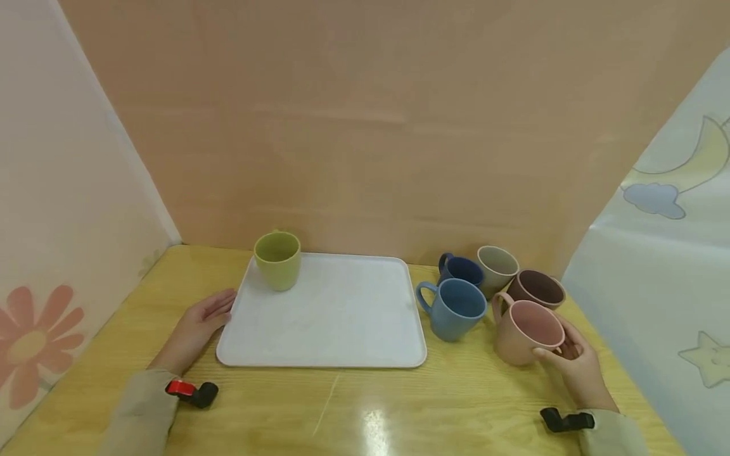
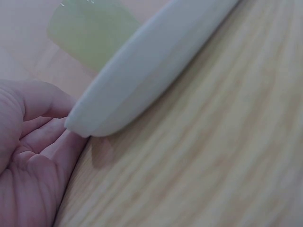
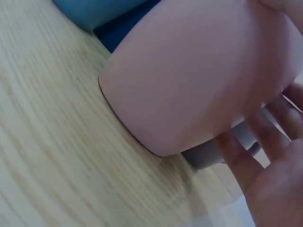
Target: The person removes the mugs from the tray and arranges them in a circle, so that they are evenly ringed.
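Observation:
A pink mug [image 1: 516,339] is gripped by my right hand [image 1: 578,364], the thumb at its near rim and the fingers around its right side. Its base is at the tabletop in the right wrist view; I cannot tell whether it is slightly raised. Along the left edge of a white tray [image 1: 325,316], my left hand [image 1: 196,329] rests with mostly straight fingers touching the rim. A yellow-green mug [image 1: 279,272] stands upright in the tray's far left corner.
Left of the pink mug is a light blue mug [image 1: 456,313], beside the tray's right edge. Behind them stand a dark blue mug [image 1: 461,271], a grey-beige mug [image 1: 497,269] and a dark brown mug [image 1: 536,288]. Paper-covered walls [image 1: 365,158] border the wooden table [image 1: 274,405].

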A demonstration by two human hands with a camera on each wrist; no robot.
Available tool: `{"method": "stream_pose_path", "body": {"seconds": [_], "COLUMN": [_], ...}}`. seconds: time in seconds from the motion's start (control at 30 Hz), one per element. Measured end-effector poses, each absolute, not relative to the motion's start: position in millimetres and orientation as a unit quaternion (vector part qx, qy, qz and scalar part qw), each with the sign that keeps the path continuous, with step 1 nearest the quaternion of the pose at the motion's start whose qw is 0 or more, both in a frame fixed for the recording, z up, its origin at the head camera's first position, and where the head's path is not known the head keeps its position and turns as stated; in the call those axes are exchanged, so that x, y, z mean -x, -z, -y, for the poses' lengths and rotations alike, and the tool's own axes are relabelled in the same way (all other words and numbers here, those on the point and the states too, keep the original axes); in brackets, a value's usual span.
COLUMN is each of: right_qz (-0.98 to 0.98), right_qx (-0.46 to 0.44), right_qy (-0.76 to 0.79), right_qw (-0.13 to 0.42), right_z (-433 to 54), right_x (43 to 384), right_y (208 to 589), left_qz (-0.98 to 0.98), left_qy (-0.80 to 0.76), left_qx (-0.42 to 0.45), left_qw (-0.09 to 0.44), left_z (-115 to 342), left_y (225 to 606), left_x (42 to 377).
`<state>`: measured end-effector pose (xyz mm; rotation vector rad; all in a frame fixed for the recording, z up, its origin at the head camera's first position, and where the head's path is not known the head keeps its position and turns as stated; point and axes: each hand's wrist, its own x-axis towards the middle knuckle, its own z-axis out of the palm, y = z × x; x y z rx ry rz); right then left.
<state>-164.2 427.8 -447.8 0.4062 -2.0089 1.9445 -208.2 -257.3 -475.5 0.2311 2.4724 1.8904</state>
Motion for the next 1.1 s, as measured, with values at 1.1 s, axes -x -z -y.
{"method": "stream_pose_path", "body": {"seconds": [1.1], "right_qz": [0.659], "right_qx": [-0.124], "right_qy": [-0.73], "right_qw": [0.135], "right_z": [-432], "right_x": [160], "right_y": [467], "left_qz": [-0.783], "left_qy": [-0.619], "left_qx": [-0.061], "left_qw": [0.017], "left_z": [256], "left_y": [475], "left_x": [204]}}
